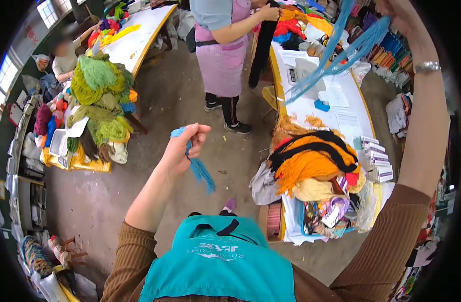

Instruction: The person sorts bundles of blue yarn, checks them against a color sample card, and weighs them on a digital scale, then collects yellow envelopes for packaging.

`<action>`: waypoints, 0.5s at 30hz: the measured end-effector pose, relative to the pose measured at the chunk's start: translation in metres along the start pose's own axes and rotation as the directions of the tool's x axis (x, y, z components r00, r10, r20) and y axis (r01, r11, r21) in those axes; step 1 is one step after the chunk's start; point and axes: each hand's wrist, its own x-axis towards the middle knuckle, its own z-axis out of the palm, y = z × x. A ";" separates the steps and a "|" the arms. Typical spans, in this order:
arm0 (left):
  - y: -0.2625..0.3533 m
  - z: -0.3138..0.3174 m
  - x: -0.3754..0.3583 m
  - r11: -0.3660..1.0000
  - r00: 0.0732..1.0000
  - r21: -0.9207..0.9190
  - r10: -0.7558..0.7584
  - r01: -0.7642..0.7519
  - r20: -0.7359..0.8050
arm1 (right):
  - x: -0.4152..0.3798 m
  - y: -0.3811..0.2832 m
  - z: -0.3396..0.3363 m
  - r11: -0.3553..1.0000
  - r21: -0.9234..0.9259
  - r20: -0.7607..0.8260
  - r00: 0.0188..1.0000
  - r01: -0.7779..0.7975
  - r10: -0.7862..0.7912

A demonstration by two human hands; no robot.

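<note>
Two lots of blue yarn, one per hand. Left hand (184, 150) is clenched around a short blue bundle (202, 173), its tail hanging below the fist over open floor. Right hand (395, 14), raised at the frame's upper edge, grasps long blue strands (336, 56); their long axis slants from that grip down and leftward, free ends toward the left hand but well apart from it. Whether the two lots connect cannot be told, as the strands' upper part is cropped. Beneath the strands: right-side table (277, 75) with papers. Nearer the body, an orange-and-black yarn heap (316, 161). Beyond, a co-worker (221, 65) stands beside the table, gripping a black length (263, 50).
</note>
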 end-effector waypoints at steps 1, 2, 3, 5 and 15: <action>0.004 0.001 0.009 1.000 1.000 0.006 -0.003 0.003 -0.022 | 0.010 0.009 -0.005 1.000 0.000 0.247 0.969 -0.013 0.013; 0.008 0.005 0.017 0.999 0.999 0.044 0.005 -0.003 -0.043 | 0.010 0.008 0.004 0.993 -0.078 0.295 0.949 -0.094 0.113; 0.012 0.012 0.027 0.999 0.999 0.043 0.003 -0.002 -0.041 | 0.018 0.016 0.008 0.978 -0.104 0.374 0.904 -0.181 0.207; 0.021 0.023 0.046 0.980 0.994 0.178 0.095 -0.085 -0.049 | 0.028 0.030 0.022 0.954 -0.144 0.433 0.850 -0.262 0.299; 0.068 0.033 0.143 0.914 0.959 0.342 0.137 -0.219 0.248 | 0.059 0.069 0.072 0.990 -0.079 0.570 0.810 -0.115 0.140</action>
